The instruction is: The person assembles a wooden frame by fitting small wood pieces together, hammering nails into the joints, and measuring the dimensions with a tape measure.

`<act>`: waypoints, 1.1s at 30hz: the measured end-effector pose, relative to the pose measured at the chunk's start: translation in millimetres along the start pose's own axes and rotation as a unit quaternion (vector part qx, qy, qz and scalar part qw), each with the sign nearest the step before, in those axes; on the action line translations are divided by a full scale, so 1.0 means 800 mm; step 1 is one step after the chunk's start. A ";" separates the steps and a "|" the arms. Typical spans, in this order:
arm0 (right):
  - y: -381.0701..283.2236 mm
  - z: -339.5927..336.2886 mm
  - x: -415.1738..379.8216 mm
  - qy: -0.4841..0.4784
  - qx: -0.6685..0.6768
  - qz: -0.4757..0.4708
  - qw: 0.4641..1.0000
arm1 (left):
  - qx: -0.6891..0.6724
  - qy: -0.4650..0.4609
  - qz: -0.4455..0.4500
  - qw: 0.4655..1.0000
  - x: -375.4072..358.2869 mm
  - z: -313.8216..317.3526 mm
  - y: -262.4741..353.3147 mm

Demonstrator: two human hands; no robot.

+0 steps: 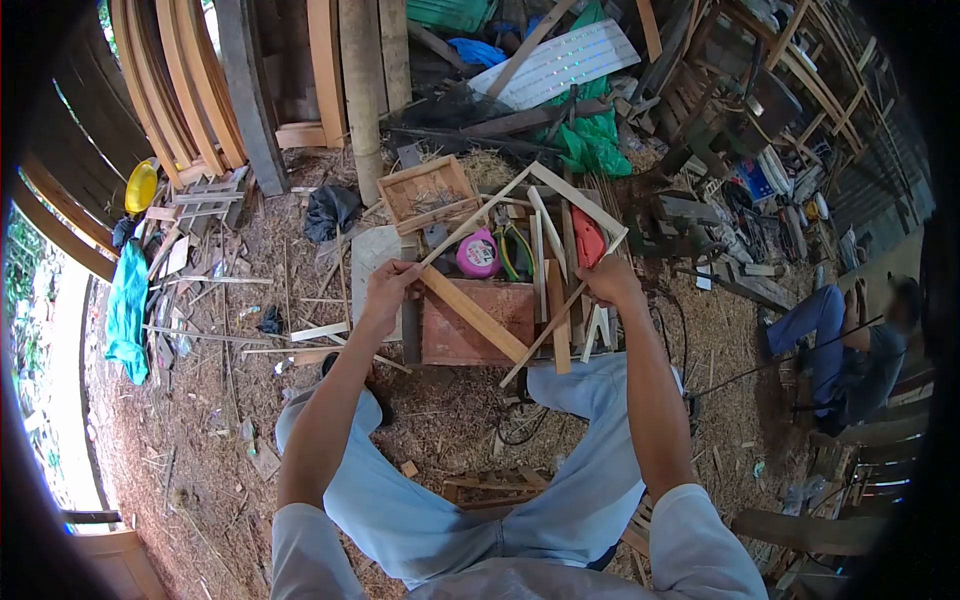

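Between my two hands is a four-sided wooden frame (478, 317) of thin strips, turned cornerwise like a diamond. My left hand (390, 292) is closed on its left corner. The fingers of my right hand (612, 282) are wrapped round its right side strip, below the right corner. Behind and inside the frame lie a pink tape measure (478, 254), pliers with green and yellow handles (517, 252) and a red tool (587, 238) partly hidden by the frame. Under it is a low bench with a reddish board (460, 345) and loose wood strips (556, 310).
A shallow wooden tray (428, 192) holding small bits sits at the bench's far side. A black plastic bag (331, 213) lies left of it. Wood scraps and shavings litter the ground. Another person (850, 345) sits at the right. A wooden post (361, 100) stands ahead.
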State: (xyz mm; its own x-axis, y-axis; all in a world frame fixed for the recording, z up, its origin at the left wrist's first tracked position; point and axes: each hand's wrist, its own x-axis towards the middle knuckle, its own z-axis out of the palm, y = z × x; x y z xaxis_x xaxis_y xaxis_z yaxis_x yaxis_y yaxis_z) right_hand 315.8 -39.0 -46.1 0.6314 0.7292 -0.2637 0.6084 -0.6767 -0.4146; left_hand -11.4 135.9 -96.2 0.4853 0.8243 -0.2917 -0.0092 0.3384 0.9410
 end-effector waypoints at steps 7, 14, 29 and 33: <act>-0.021 -0.015 -0.009 -0.049 -0.044 0.079 0.995 | 0.041 -0.029 -0.033 0.998 0.000 -0.010 0.013; -0.080 -0.005 -0.050 0.147 -0.150 0.005 0.978 | 0.131 -0.052 -0.061 0.988 -0.006 -0.016 0.021; -0.139 0.071 -0.026 0.171 -0.100 -0.327 0.924 | 0.180 -0.113 -0.058 0.975 -0.010 -0.020 0.026; -0.163 0.084 -0.017 0.116 -0.242 -0.333 0.904 | 0.227 -0.101 -0.050 0.967 -0.015 -0.017 0.032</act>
State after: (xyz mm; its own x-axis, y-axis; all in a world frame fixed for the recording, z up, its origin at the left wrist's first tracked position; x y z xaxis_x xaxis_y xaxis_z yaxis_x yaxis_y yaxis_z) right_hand 195.4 46.1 -46.8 0.0964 0.9885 0.1166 0.9944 -0.1006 0.0308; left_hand -29.7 141.0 -70.7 0.6255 0.6760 -0.3896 0.4097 0.1404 0.9013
